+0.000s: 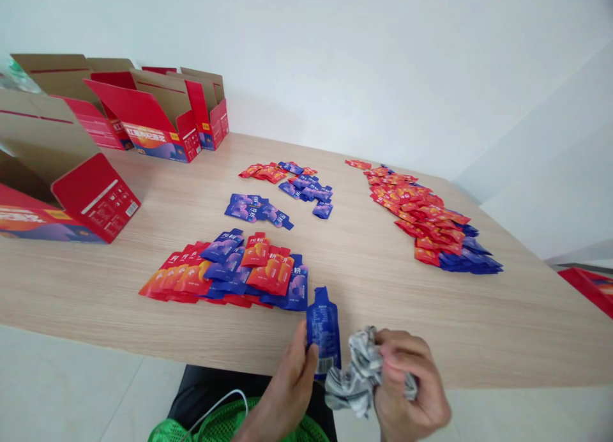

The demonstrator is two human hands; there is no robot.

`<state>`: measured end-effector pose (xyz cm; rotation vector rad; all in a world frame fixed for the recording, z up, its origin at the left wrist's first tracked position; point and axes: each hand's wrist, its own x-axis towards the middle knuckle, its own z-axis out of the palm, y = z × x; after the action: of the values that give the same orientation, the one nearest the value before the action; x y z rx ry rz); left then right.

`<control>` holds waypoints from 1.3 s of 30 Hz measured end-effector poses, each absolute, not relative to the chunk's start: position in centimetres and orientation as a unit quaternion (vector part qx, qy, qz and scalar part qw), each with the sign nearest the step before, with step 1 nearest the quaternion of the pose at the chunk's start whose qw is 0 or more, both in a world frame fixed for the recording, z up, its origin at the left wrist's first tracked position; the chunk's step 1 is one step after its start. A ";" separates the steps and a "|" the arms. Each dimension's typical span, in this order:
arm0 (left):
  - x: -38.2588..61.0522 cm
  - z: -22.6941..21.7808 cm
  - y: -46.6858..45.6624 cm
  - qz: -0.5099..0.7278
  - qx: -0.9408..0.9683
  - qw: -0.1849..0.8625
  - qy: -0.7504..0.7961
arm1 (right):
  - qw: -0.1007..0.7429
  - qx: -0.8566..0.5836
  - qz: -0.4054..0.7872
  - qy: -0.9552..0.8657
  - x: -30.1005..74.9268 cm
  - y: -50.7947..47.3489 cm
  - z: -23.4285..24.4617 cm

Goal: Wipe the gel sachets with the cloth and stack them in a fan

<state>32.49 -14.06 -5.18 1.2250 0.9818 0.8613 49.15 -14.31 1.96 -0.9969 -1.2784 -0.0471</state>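
Observation:
Between the thumb and fingers of my left hand [294, 378] is a blue spouted pouch [324, 330], upright, its printed back with a barcode facing me. My right hand [412, 378] is closed round a crumpled grey-and-white patterned cloth [357, 372], just right of the pouch. Both hands are at the table's front edge. Beyond my left hand lies a pile of overlapping red pouches [179, 273] and blue pouches [230, 263]. Small groups of blue pouches [256, 210] and mixed pouches [309, 185] lie farther back.
A long heap of red and blue pouches [421, 218] spreads over the right of the wooden table [354, 250]. Open red cartons [153, 132] stand at the back left, with a nearer carton [98, 202] at the left edge. A green basket [225, 423] sits below the table edge.

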 end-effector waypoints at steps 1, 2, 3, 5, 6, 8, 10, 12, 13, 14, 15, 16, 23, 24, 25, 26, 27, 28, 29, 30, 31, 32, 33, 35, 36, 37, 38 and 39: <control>32.4 -4.7 -14.2 0.369 0.580 0.607 0.399 | 0.653 -0.446 -0.019 -0.612 48.9 -14.4 1.7; 32.3 -4.2 -14.3 0.359 0.620 0.598 0.359 | 0.626 -0.449 -0.016 -0.637 48.7 -14.5 1.4; 32.3 -3.6 -14.5 0.349 0.650 0.595 0.320 | 0.612 -0.457 -0.017 -0.645 48.6 -14.5 1.0; 32.3 -2.7 -14.9 0.330 0.681 0.597 0.267 | 0.620 -0.485 -0.037 -0.616 48.5 -14.2 0.4; 32.4 -2.4 -15.1 0.319 0.685 0.602 0.258 | 0.630 -0.499 -0.054 -0.593 48.7 -14.0 0.2; 32.5 -2.6 -15.6 0.299 0.683 0.613 0.262 | 0.647 -0.515 -0.080 -0.557 49.1 -13.7 0.2; 32.5 -3.3 -16.1 0.306 0.676 0.606 0.287 | 0.649 -0.514 -0.067 -0.557 49.4 -13.6 0.5; 32.1 -4.2 -16.2 0.338 0.657 0.591 0.325 | 0.643 -0.499 -0.010 -0.581 49.1 -13.8 0.9; 31.7 -4.5 -16.0 0.351 0.642 0.590 0.341 | 0.639 -0.487 0.024 -0.594 48.8 -13.9 1.1; 31.3 -4.7 -15.8 0.358 0.624 0.596 0.356 | 0.634 -0.473 0.058 -0.609 48.4 -14.0 1.3; 30.8 -4.8 -15.4 0.358 0.607 0.606 0.369 | 0.627 -0.459 0.091 -0.623 47.9 -14.2 1.3; 30.3 -4.8 -14.9 0.352 0.591 0.617 0.383 | 0.618 -0.444 0.117 -0.638 47.5 -14.2 1.3; 28.8 -3.0 -14.1 0.332 0.560 0.633 0.419 | 0.646 -0.475 0.113 -0.587 47.2 -13.4 0.4; 29.0 -2.7 -14.2 0.337 0.560 0.633 0.415 | 0.656 -0.483 0.104 -0.571 47.4 -13.1 0.3; 29.2 -2.5 -14.2 0.344 0.557 0.631 0.416 | 0.663 -0.487 0.098 -0.559 47.5 -12.9 0.2; 29.3 -2.3 -14.1 0.356 0.549 0.627 0.423 | 0.668 -0.490 0.095 -0.552 47.6 -12.7 0.2; 29.3 -2.0 -13.9 0.371 0.536 0.621 0.435 | 0.671 -0.491 0.095 -0.548 47.7 -12.5 0.2; 29.1 -1.7 -13.5 0.387 0.522 0.613 0.450 | 0.673 -0.491 0.096 -0.545 47.8 -12.4 0.1; 28.7 -1.3 -12.8 0.406 0.508 0.599 0.468 | 0.674 -0.491 0.098 -0.542 47.8 -12.4 -0.1; 28.1 -0.9 -12.0 0.423 0.497 0.580 0.487 | 0.676 -0.493 0.100 -0.539 47.9 -12.3 -0.2; 27.3 -0.5 -11.0 0.438 0.490 0.556 0.509 | 0.676 -0.495 0.103 -0.535 47.9 -12.3 -0.4; 26.4 0.0 -9.8 0.452 0.488 0.522 0.534 | 0.677 -0.499 0.106 -0.531 48.0 -12.3 -0.6; 25.4 0.4 -8.6 0.460 0.492 0.482 0.560 | 0.678 -0.501 0.108 -0.527 48.1 -12.3 -0.8; 23.5 1.2 -6.1 0.473 0.494 0.381 0.622 | 0.679 -0.506 0.109 -0.520 48.2 -12.3 -1.2; 22.7 1.4 -4.9 0.464 0.506 0.330 0.648 | 0.680 -0.508 0.108 -0.518 48.2 -12.3 -1.3; 22.0 1.6 -4.0 0.455 0.515 0.285 0.669 | 0.681 -0.509 0.106 -0.517 48.3 -12.3 -1.4; 21.6 1.7 -3.1 0.446 0.523 0.252 0.681 | 0.681 -0.510 0.104 -0.515 48.3 -12.3 -1.5; 21.3 1.8 -2.5 0.442 0.526 0.227 0.690 | 0.682 -0.510 0.101 -0.515 48.4 -12.2 -1.5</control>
<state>21.29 -2.46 1.75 1.4484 1.9023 1.2171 48.41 -12.24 -1.51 -1.1447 -1.1549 0.2277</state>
